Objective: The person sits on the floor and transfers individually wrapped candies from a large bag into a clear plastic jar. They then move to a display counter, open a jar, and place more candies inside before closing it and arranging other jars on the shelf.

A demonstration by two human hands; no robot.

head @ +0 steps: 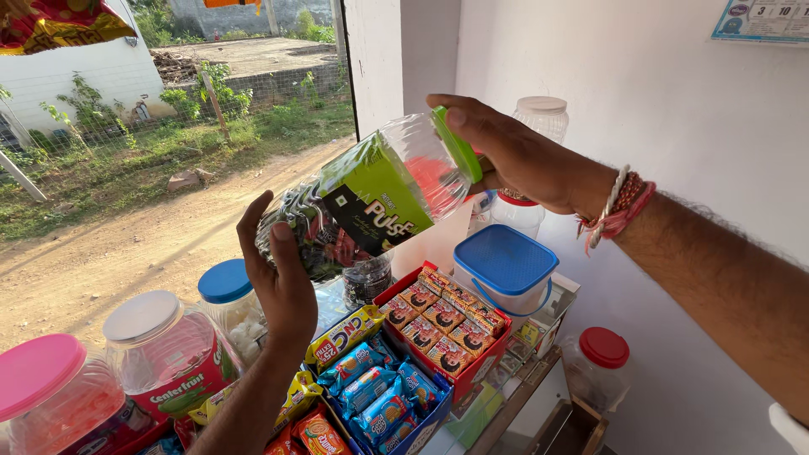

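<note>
A clear plastic jar point(362, 202) with a green label and a green lid point(458, 145) is held tilted on its side above a shop counter. Small wrapped sweets fill its lower end. My left hand point(282, 270) cups the jar's bottom from below. My right hand point(514, 156) grips the lid end, fingers curled over the green lid. A thread band and beads circle my right wrist point(619, 206).
Below stand a pink-lidded jar point(50, 392), a white-lidded jar point(164, 350), a blue-lidded jar point(229, 295), a red box of biscuit packs point(442, 324), a blue box of snack packs point(379, 392), a blue-lidded tub point(504, 268) and a red-lidded jar point(598, 362). A white wall is at right; a dirt road lies outside.
</note>
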